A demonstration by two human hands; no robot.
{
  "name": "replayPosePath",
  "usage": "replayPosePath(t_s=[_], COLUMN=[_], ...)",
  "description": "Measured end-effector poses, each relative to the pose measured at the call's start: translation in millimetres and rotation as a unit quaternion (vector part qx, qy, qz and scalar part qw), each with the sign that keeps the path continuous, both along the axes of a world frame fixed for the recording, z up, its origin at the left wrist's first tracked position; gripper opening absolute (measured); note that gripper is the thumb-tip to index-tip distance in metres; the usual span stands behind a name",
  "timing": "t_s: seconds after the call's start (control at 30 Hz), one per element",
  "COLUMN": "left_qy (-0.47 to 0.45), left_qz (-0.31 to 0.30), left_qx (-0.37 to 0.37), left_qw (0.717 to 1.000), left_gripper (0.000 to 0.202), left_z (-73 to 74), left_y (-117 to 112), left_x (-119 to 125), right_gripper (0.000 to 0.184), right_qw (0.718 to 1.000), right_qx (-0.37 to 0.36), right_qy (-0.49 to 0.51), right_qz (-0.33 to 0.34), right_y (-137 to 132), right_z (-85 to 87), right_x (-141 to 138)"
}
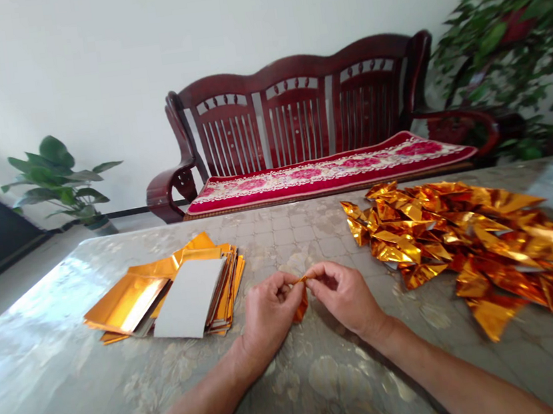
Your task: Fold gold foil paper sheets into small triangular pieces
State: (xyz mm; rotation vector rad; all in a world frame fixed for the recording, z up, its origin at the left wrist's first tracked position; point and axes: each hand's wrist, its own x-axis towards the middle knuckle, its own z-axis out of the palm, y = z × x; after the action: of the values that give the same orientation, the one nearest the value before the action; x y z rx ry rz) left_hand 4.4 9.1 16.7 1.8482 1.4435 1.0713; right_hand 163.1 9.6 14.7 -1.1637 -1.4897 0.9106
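The left hand (269,310) and right hand (346,294) are pinched on the top edge of a seemingly light, crease-prone foil piece (302,311), right of the sheet stack (177,298).

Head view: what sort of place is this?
Probably a home sitting room: a carved wooden bench with a red cushion, a potted plant, and a table holding gold foil sheets.

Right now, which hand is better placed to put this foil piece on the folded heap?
Probably the right hand: the left hand pinches the foil piece too, but the folded heap lies on the right.
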Motion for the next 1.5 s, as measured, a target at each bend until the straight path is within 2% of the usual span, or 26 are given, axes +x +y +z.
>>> replayPosePath(t_s=[0.2,0.37,0.73,0.93,1.07,1.2,1.33,1.5], left_qy=[0.025,0.013,-0.021,-0.138,-0.217,-0.242,-0.244,-0.2], left_qz=[0.026,0.023,-0.001,-0.069,-0.109,-0.106,-0.118,-0.107], left_qx=[-0.016,-0.02,-0.017,-0.067,-0.128,-0.167,-0.177,-0.149], left_qw=[0.999,0.999,1.0,0.986,0.962,0.95,0.946,0.962], left_gripper=[0.023,0.022,0.022,0.025,0.037,0.047,0.051,0.042], left_z=[1.5,3.9,1.3,3.5,5.9,8.0,6.3,1.3], left_y=[1,1,2,6,8,8,10,12], left_x=[1,2,0,-2,-2,-1,-2,-5], right_gripper=[0.01,0.011,0.022,0.029,0.029,0.033,0.033,0.029], right_qw=[0.998,1.0,0.985,0.952,0.935,0.925,0.919,0.926], right_qx=[0.029,-0.004,-0.107,-0.163,-0.187,-0.205,-0.213,-0.213], right_qy=[-0.04,-0.007,0.112,0.193,0.238,0.261,0.271,0.245], right_qz=[-0.024,-0.029,0.074,0.173,0.185,0.186,0.191,0.194], right_y=[-1,0,3,8,8,5,3,6], right_z=[-2.6,-0.3,5.3,2.3,-1.1,-2.4,-2.8,-3.5], right_x=[-1,-3,1,9,9,6,4,8])
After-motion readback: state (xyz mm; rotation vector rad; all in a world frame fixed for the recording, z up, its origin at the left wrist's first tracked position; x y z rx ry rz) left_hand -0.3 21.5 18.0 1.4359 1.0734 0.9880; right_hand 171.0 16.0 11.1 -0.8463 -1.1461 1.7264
